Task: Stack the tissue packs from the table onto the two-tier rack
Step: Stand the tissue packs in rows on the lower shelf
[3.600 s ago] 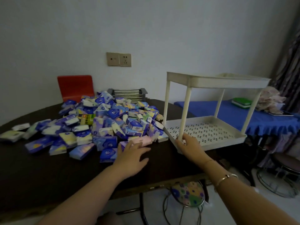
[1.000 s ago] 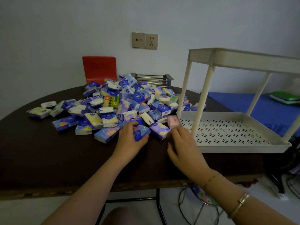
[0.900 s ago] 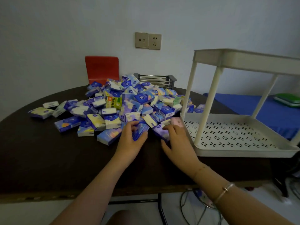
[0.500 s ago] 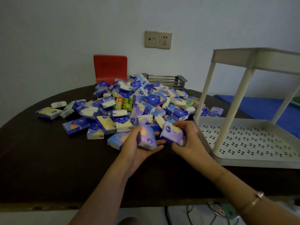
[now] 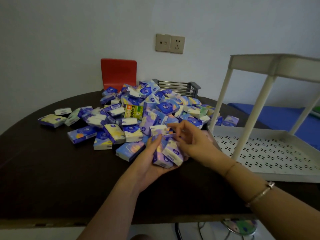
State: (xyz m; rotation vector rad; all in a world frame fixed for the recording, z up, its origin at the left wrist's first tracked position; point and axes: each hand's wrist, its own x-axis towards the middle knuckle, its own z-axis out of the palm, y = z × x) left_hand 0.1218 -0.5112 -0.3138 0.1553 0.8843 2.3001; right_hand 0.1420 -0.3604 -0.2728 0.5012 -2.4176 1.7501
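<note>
A heap of several small blue, purple and white tissue packs (image 5: pixel 149 108) covers the middle of the dark table (image 5: pixel 52 170). My left hand (image 5: pixel 149 163), palm up in front of the heap, holds two purple tissue packs (image 5: pixel 167 153) side by side. My right hand (image 5: pixel 192 141) rests against them from the right, fingers loosely curled over their top; whether it grips a pack I cannot tell. The white two-tier rack (image 5: pixel 270 153) stands at the right of the table, both perforated lower tray and upper tier showing no packs.
A red chair back (image 5: pixel 118 73) stands behind the table by the wall. A metal wire rack (image 5: pixel 178 86) sits behind the heap. A blue-covered surface (image 5: pixel 277 116) lies beyond the white rack. A patterned stool (image 5: pixel 240 226) is under the table's front edge.
Each hand lifted a purple pack from the heap's front edge. The right hand then passed its pack into the left hand, which now holds both.
</note>
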